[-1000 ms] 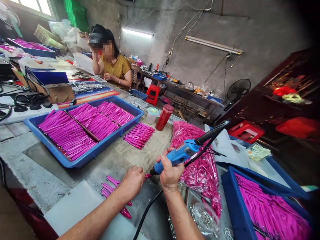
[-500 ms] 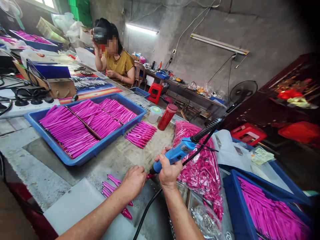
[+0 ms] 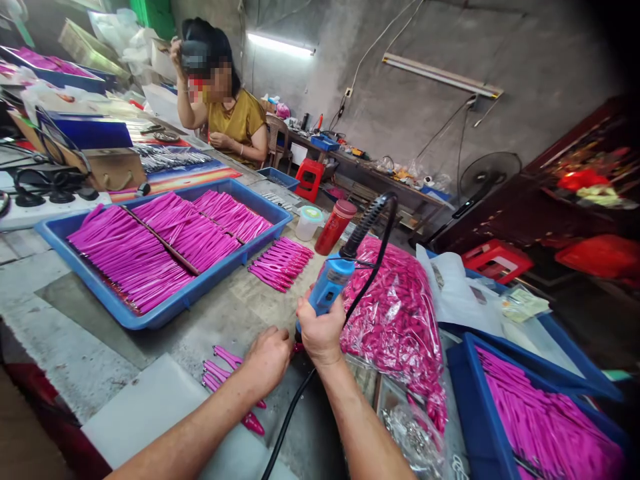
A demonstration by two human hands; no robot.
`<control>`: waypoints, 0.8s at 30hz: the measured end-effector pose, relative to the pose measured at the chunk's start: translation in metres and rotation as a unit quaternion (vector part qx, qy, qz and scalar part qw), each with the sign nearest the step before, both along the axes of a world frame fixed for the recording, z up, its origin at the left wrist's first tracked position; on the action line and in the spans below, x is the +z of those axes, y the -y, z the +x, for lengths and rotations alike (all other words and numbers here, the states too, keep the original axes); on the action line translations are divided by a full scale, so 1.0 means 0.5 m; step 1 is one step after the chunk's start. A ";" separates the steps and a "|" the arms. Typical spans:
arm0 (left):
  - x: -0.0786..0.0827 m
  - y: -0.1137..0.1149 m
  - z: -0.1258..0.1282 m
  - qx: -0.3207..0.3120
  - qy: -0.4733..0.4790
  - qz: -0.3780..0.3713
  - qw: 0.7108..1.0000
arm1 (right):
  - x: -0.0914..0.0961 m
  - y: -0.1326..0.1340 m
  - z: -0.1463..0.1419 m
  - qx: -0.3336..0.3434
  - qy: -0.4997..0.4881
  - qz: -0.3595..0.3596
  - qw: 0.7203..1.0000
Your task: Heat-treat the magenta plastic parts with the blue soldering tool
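Observation:
My right hand is wrapped round a blue electric screwdriver, its black cord looping from the top. The screwdriver stands nearly upright with its dark tip down, beside the fingers of my left hand. Those fingers are closed on a slender pink piece, of which only a bit shows by the tip. Under my left forearm lie several pink forked pieces, partly hidden. Farther off, a neat row of similar pink pieces rests on the table.
At left stands a blue tray full of pink pieces. A clear bag of pink parts, a red bottle and a lidded tub stand beyond my hands. Another blue bin is at right. A co-worker sits across the table.
My right hand has tipped the screwdriver from a rightward slant to nearly upright, and its cord now loops over the top. My left hand stays by the tip.

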State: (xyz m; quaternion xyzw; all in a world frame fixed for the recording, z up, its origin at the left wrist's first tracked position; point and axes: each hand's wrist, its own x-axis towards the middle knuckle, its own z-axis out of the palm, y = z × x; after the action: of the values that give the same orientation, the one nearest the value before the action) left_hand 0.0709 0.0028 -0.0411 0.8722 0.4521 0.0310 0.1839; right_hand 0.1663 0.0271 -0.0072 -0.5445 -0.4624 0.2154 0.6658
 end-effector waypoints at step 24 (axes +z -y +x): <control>0.085 0.031 -0.120 -0.044 0.037 0.069 0.996 | 0.072 0.141 0.050 -0.003 -0.201 0.101 0.974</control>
State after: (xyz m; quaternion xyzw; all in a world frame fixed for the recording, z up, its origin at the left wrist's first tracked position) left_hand 0.0110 -0.0125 0.0014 0.9001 0.4031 0.0859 0.1413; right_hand 0.1912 -0.0434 0.0289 -0.4217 -0.3363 0.2708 0.7973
